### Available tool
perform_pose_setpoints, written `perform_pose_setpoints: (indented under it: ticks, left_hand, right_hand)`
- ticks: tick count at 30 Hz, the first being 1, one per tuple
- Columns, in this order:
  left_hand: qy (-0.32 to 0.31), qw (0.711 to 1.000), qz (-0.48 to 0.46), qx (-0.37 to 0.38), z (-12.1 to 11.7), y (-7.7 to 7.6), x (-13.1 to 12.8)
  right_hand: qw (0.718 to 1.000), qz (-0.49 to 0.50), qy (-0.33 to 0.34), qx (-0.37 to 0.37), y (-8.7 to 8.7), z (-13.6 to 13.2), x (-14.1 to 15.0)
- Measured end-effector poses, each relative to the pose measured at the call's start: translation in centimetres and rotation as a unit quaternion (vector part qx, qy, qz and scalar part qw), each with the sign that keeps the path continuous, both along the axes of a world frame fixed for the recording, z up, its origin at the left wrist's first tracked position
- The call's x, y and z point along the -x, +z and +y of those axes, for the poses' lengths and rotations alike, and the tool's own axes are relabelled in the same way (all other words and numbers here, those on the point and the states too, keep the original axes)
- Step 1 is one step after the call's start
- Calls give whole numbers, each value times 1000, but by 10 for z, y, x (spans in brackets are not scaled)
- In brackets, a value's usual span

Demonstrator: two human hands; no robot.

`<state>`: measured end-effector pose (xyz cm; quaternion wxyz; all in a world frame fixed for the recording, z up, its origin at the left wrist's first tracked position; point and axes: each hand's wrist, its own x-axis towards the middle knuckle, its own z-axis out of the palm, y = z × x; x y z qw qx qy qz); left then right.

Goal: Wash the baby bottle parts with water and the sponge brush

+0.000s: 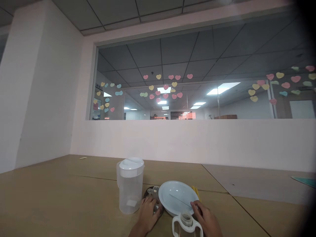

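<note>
Office-type interior, open-plan floor. Suspended ceiling tiles (74,16) overhead. Long interior glass window (197,56) set in plain white partition wall (197,141), paper hearts (174,84) stuck on glass. Beyond it, recessed panel lights (223,89), further glazed partition, far room. Large tan worktable (61,187) in foreground.

The brightest light came from the ceiling light panels (223,88) beyond the long glass window (187,79), and they flared white through the pane. Below that window, the counter (49,197) sat in flat, softer light with only faint shadows, while a small glare lay on the white plate (176,197). The window's lines bowed toward the picture's edges, and the right edge and upper corner sank to black.
</note>
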<state>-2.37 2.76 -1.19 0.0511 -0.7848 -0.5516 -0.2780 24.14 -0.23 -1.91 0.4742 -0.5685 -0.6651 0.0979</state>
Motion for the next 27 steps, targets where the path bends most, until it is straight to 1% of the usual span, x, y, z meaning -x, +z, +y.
perform_pose_setpoints:
  ticks: [3, 7, 11, 14, 18, 22, 24, 27]
  left_hand:
    - [-10, 1000, 1, 8, 1, 0, 0]
    - [2, 1000, -4, 2, -1, 2, 0]
    - [6, 1000, -22, -6, -4, 7, 0]
    - [24, 999, -41, -4, -3, 9, 1]
    - [38, 999, -28, 3, 1, 3, 0]
    - [70, 997, -9, 22, 9, -5, -2]
    - [78, 996, -9, 38, 12, -4, -2]
    - [71, 996, -23, 58, 16, 4, -3]
  right_hand:
    - [1000, -15, -4, -6, -1, 2, 1]
    - [999, -30, -12, -28, -2, 4, 1]
    - [999, -19, -17, -44, -1, 4, 2]
    - [999, -7, -24, -48, 0, 5, 2]
    - [997, 26, -24, -63, 3, 5, 0]
    - [994, 67, -30, -82, 4, 7, -2]
    - [992, 89, -33, -87, 4, 9, -3]
    - [988, 125, -19, -89, 6, 13, -4]
